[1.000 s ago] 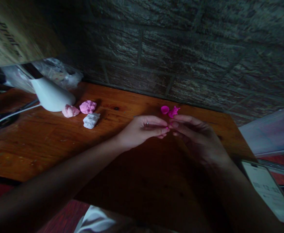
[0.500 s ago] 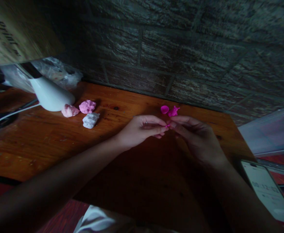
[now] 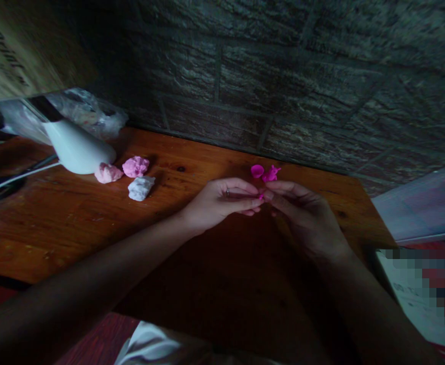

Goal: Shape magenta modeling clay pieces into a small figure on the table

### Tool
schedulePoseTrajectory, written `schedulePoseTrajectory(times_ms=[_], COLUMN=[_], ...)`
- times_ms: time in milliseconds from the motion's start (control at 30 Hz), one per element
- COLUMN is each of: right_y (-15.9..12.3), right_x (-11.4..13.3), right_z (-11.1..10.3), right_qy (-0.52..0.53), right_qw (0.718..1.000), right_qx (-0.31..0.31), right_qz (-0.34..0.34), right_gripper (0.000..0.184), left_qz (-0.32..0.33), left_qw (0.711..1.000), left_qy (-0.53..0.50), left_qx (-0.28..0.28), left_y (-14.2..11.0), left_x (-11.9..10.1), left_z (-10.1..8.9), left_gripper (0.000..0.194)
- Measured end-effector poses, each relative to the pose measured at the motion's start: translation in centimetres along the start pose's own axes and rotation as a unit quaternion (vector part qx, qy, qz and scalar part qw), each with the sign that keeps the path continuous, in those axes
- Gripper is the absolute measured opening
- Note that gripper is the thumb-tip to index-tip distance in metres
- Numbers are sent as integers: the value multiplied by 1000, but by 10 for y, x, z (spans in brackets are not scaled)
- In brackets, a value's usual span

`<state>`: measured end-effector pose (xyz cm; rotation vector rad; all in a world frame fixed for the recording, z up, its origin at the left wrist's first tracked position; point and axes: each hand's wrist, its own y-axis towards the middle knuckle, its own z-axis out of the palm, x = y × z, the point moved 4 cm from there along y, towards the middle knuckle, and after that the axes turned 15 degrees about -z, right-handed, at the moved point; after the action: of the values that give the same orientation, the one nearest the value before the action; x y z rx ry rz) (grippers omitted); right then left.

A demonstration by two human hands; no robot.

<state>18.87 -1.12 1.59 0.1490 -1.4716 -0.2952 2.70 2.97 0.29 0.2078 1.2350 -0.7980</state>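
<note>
Fingers [image 3: 245, 185] of the left hand [image 3: 212, 205], nearly together, pinch a tiny magenta piece [image 3: 261, 197] above the counter's [image 3: 199, 162] right half; whether the right hand's [image 3: 311, 218] bunched fingertips grip it too is unclear. Too hard a squeeze could flatten it, while a careless knuckle might dent the magenta disc [image 3: 257, 171] or lumpy magenta shape [image 3: 271, 173] near the far edge.

1. Between the white lump [image 3: 141, 188] and the left hand [image 3: 212, 204], the tabletop [image 3: 174, 186] gives room to pass.
2. Beyond this hand, the magenta disc [image 3: 257, 171] and then the wall [image 3: 245, 86] stand in the way.
3. On the left, the white lamp base [image 3: 78, 148] blocks.
</note>
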Motion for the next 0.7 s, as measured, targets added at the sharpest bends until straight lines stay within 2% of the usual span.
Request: schedulePoseTrajectory(times_ms=[500, 700], right_y=[-2, 1], right_x=[-7, -4], right_z=[1, -4], right_qy=[46, 70], right_qw=[998, 995], right_qx=[-2, -48], right_qz=[41, 46], right_gripper=[17, 22], left_qz=[-2, 24], left_qw=[1000, 998], left_qy=[22, 62], left_qx=[-7, -4], left_y=[0, 2], left_x=[3, 2], left_z=[-3, -3], left_gripper=[26, 23])
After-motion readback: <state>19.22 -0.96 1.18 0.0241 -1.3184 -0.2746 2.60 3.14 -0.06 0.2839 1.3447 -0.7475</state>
